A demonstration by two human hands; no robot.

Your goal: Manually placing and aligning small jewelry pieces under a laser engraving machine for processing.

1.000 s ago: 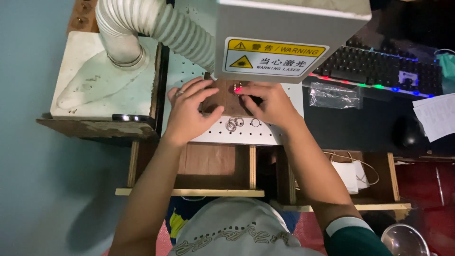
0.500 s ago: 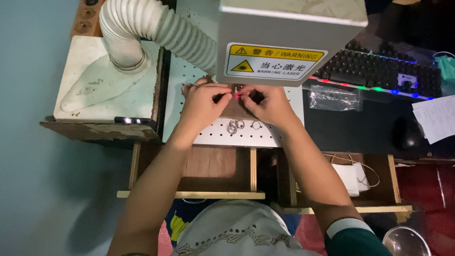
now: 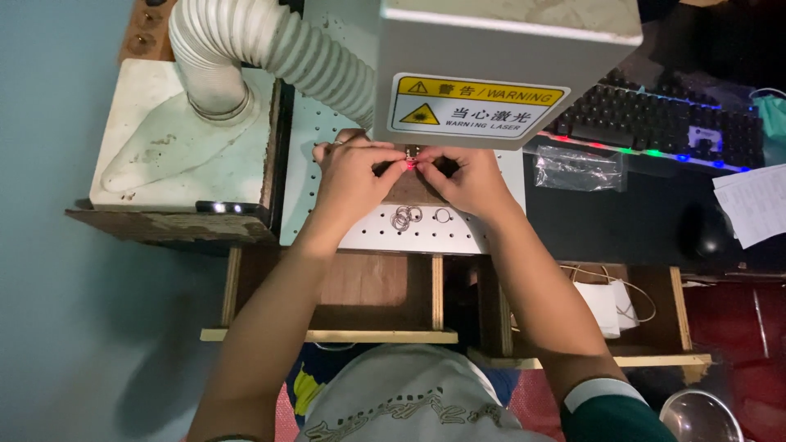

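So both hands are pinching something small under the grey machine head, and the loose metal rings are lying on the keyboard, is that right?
Not quite. The head view shows the loose metal rings lying on the white perforated plate, just below the hands, not on the keyboard. The rest holds: the left hand and right hand meet under the grey machine head, pinching something small.

The single head camera looks straight down from above the person's own head, quite near. It faces the perforated work plate (image 3: 385, 237) under the grey machine head (image 3: 499, 65), which probably hides part of the working spot.
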